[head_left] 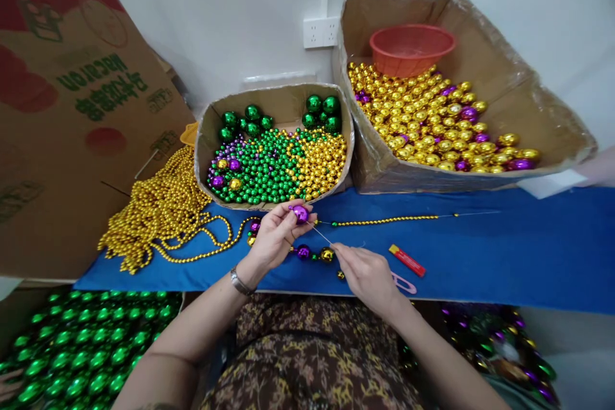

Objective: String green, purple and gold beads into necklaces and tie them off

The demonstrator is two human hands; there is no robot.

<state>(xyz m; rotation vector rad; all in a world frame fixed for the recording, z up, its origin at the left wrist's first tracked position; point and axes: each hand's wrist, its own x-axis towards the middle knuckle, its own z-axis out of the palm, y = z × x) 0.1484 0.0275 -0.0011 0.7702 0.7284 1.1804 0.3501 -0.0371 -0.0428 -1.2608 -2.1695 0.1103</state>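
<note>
A shiny purple bead [300, 214] is pinched between the thumb and fingers of my left hand [275, 236], which wears a metal watch. A thin pale thread [321, 234] runs from the bead down to my right hand [368, 272], whose fingers are closed on it. Below and between my hands lie strung beads, among them a purple bead [303, 252] and a gold bead [327, 255]. Behind them a string of small gold beads [389, 220] stretches to the right along the blue cloth. A pink loop [403, 283] shows beside my right hand; the rest of it is hidden.
A low carton [273, 206] holds green, gold and purple beads. At the right, a larger carton [375, 176] contains gold beads and a red basin [413, 51]. Gold bead strands [154, 205] are heaped left on the blue cloth [542, 250]. A red-and-yellow stick [407, 261] lies right.
</note>
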